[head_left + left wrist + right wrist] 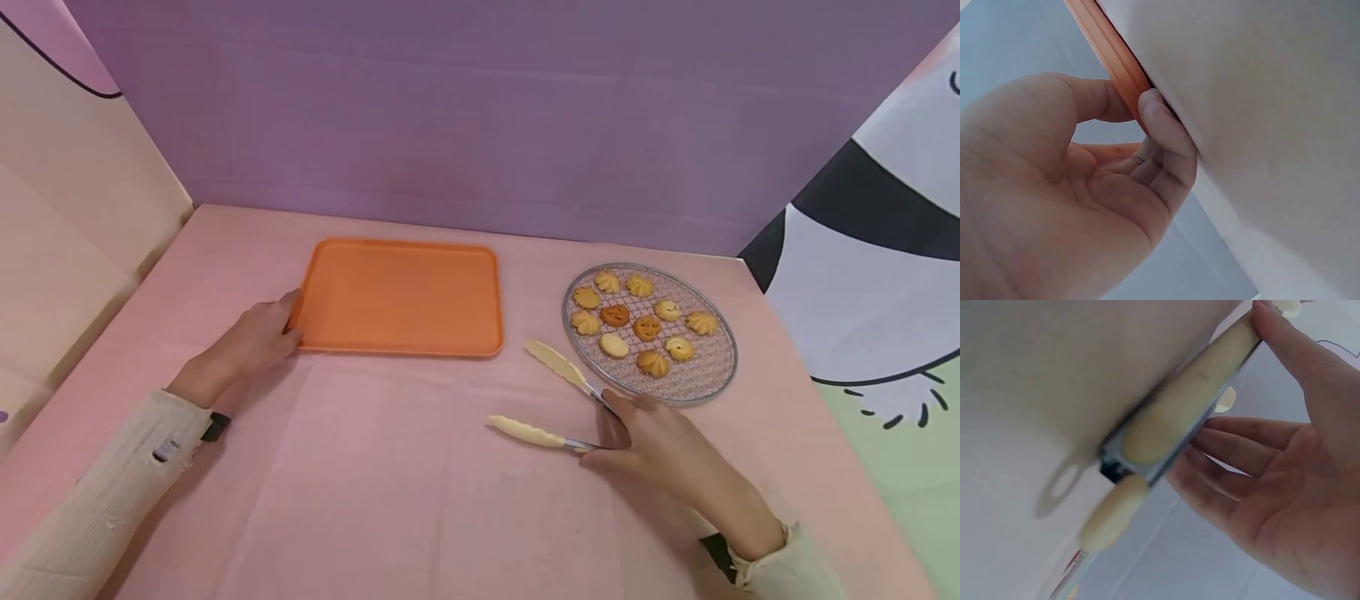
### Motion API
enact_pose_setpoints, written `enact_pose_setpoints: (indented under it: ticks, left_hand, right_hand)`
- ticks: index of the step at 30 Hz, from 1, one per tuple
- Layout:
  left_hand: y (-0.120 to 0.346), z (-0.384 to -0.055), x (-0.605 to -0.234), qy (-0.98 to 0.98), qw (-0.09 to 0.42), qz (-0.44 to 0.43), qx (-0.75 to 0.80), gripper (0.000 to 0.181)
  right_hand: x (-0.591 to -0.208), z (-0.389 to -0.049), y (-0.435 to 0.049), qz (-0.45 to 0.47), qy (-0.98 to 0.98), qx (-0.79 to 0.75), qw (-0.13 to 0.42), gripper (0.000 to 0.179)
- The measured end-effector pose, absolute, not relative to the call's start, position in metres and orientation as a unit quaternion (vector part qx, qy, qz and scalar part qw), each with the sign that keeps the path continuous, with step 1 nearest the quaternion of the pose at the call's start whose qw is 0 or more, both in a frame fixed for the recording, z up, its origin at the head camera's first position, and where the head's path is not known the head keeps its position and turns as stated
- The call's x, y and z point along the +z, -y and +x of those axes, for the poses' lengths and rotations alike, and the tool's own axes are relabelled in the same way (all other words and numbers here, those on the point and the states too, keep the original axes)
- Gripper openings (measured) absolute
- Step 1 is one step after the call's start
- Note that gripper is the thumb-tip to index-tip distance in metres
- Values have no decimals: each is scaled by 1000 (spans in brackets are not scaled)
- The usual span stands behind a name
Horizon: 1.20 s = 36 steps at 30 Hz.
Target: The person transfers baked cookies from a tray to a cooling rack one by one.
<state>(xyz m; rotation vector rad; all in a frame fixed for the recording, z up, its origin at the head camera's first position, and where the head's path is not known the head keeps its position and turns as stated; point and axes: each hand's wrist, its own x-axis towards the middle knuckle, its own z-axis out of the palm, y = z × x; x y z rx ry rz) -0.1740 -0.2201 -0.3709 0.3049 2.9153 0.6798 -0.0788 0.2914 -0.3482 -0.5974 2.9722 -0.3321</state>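
Note:
An orange rectangular tray [401, 300] lies flat at the back left of the table. My left hand [255, 342] grips its left edge; in the left wrist view thumb and curled fingers pinch the orange rim [1119, 62]. My right hand [667, 446] holds a pair of tongs [525, 431] with cream scalloped tips and metal arms, thumb on one arm and fingers on the other. The tongs' tips are spread apart and point left, toward the tray. Close up, the tongs' cream handle [1191, 394] shows in the right wrist view.
Right of the tray lies a round wire rack [708, 379] bearing several cookies [647, 327], some swirled, some with faces. Behind the pink tabletop [360, 483] rises a purple wall [480, 125]; printed panels stand at both sides.

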Motion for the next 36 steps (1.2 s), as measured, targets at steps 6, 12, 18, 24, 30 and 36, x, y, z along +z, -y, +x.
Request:
enact_pose_setpoints:
  ticks: [6, 12, 18, 24, 30, 36]
  left_hand:
    - [220, -172, -370, -967, 71, 96, 226, 64]
    - [219, -171, -370, -967, 65, 101, 226, 63]
    - [220, -170, -369, -966, 61, 104, 227, 62]
    - [221, -173, -370, -965, 54, 109, 231, 62]
    - [222, -170, -370, -963, 42, 130, 231, 56]
    - [225, -148, -367, -970, -7, 160, 185, 47]
  right_hand:
    - [-346, -77, -289, -203, -974, -95, 41, 86]
    - [-347, -74, -289, -206, -974, -91, 25, 86]
    - [-348, -74, -287, -210, -974, -83, 12, 88]
    - [-345, -75, -288, -212, -973, -91, 21, 85]
    - [-343, -80, -298, -221, -969, -107, 29, 56]
    - [-334, -83, -320, -196, -974, -97, -56, 53]
